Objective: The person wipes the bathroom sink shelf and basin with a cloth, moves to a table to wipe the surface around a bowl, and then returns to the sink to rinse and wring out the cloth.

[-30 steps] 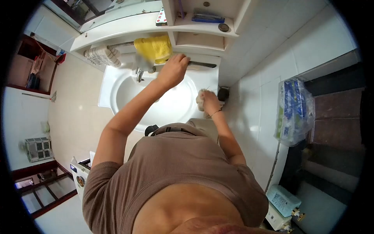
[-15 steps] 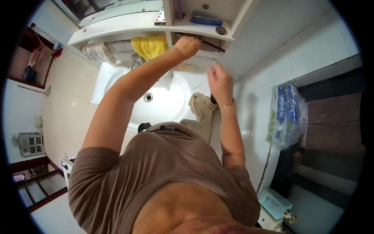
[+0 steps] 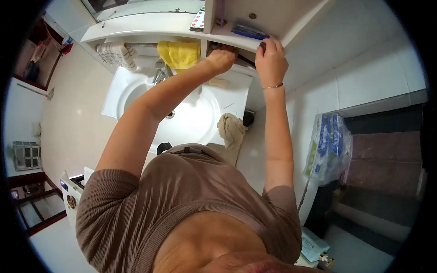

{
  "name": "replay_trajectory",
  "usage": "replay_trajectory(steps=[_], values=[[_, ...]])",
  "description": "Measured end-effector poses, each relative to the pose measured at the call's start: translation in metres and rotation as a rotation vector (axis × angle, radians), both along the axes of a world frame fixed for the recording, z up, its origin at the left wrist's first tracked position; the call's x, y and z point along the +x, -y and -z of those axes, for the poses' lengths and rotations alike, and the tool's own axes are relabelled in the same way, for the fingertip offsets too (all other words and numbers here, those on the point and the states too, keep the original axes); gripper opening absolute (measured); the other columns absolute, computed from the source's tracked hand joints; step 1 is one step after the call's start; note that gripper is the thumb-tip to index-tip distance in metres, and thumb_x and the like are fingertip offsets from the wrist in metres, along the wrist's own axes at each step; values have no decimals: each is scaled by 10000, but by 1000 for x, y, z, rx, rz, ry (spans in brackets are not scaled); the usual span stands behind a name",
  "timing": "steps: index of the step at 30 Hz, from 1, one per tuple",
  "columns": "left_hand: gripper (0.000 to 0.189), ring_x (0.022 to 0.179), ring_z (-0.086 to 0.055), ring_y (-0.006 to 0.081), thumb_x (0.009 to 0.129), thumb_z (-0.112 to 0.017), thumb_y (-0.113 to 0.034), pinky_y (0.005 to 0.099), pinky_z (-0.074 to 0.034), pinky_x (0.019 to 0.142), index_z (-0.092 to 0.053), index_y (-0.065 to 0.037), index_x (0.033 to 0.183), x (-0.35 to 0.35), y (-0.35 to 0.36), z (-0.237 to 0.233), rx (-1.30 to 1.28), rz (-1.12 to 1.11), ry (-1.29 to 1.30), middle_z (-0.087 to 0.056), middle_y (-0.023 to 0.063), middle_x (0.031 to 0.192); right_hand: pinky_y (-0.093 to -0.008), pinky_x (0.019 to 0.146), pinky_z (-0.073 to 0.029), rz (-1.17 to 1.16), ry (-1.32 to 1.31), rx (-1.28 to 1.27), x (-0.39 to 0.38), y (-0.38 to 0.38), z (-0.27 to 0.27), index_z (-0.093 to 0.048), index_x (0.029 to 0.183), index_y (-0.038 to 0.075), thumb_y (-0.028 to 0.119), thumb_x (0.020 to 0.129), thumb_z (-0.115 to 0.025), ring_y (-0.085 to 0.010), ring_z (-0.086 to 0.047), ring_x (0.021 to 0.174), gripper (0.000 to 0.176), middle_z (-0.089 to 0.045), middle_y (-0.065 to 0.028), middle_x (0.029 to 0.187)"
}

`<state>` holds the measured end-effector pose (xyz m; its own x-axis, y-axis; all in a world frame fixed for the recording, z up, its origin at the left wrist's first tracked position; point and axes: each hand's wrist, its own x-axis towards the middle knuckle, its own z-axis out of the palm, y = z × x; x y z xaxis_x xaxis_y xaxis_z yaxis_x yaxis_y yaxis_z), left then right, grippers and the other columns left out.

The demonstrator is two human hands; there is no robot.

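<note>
My left hand [image 3: 223, 60] reaches into the compartment under the white shelf [image 3: 145, 29], its fingers curled and partly hidden by the shelf edge. A dark, narrow, long thing [image 3: 246, 61] shows just right of those fingers; what the fingers grip is hidden. My right hand [image 3: 273, 63], with a thin bracelet at the wrist, is raised to the shelf's right front edge. Its thumb and fingertips close around a small dark round thing [image 3: 262, 45]. Behind that hand lies a blue flat case [image 3: 250, 32] on the shelf.
Below is a white washbasin [image 3: 200, 116] with a metal tap [image 3: 160, 73]. A yellow towel [image 3: 180, 53] and a striped cloth [image 3: 117, 54] hang from the rail. A beige cloth [image 3: 231, 130] hangs by the basin's right side. A plastic-wrapped pack [image 3: 328, 148] is at the right.
My right hand has moved up from beside the basin to the shelf edge and closed on the small round thing. My left hand stays in the compartment. The view has shifted slightly.
</note>
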<state>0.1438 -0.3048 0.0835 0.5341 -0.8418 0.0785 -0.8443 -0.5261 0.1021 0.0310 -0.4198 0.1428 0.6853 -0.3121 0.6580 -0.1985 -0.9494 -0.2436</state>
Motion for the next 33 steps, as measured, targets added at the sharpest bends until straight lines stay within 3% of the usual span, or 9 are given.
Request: replay_trajectory(steps=[2, 5, 6, 14, 18, 20, 25, 31, 33], values=[[295, 971, -601, 332, 826, -457, -122, 421, -471, 842, -565, -62, 1094, 7, 2, 5, 20, -13, -86, -602, 174, 1081, -386, 668, -534, -106, 270, 15, -9, -7, 11, -556, 989, 61, 111, 769, -611, -297, -625, 825, 232, -595, -106, 997], [309, 957, -601, 349, 808, -494, -129, 442, -475, 824, -572, -97, 1105, 21, 6, 23, -24, -34, -252, -613, 182, 1050, -325, 657, -525, -311, 328, 242, -23, -22, 47, -538, 989, 40, 44, 745, -632, -251, -630, 731, 261, -617, -117, 1001], [305, 942, -602, 355, 801, -513, -141, 445, -478, 812, -577, -111, 1098, 16, 2, 16, -141, -33, -258, -616, 188, 1036, -381, 668, -528, -344, 288, 244, -23, -24, 61, -524, 975, 57, 55, 742, -634, -294, -626, 844, 258, -610, -120, 1034], [267, 904, -605, 350, 773, -555, -216, 431, -476, 794, -612, -110, 1011, 35, 6, 39, -372, -23, -316, -628, 171, 991, -401, 666, -506, -51, 80, 205, 14, -20, 88, -546, 829, 50, 113, 758, -627, -307, -606, 781, 125, -618, -116, 927], [253, 915, -598, 334, 805, -517, -246, 420, -474, 781, -627, -110, 987, 32, -1, 27, -259, -6, -367, -630, 163, 990, -462, 744, -467, 98, -103, 157, 32, -15, 93, -599, 846, -19, 118, 781, -600, -386, -562, 822, 152, -607, -200, 869], [236, 930, -591, 335, 823, -500, -211, 425, -469, 780, -624, -117, 1001, 28, -4, 25, -227, -10, -362, -625, 161, 1006, -467, 780, -457, 55, -156, 227, 32, -18, 96, -605, 869, -69, 100, 784, -584, -411, -545, 872, 191, -590, -243, 910], [248, 927, -584, 358, 867, -476, -224, 440, -461, 801, -589, -135, 1069, 27, -6, 32, -339, -43, -329, -604, 178, 1039, -437, 831, -462, -154, 158, 271, -6, -46, 101, -563, 1023, -27, 69, 814, -534, -381, -519, 1025, 232, -522, -232, 1107], [328, 947, -588, 358, 909, -455, -278, 459, -469, 812, -539, -172, 1209, 15, -8, 28, -307, -76, -245, -590, 162, 1096, -420, 952, -380, -110, -639, 412, -94, -60, 165, -491, 1179, 5, 181, 806, -576, -376, -460, 1108, 421, -437, -218, 1253], [282, 954, -571, 347, 829, -552, -183, 440, -473, 812, -571, -107, 1100, 8, -10, 43, -519, 23, -72, -586, 160, 1050, -421, 975, -361, -66, -829, 424, -114, -68, 195, -467, 1210, 4, 217, 794, -599, -379, -441, 1132, 486, -421, -218, 1270]])
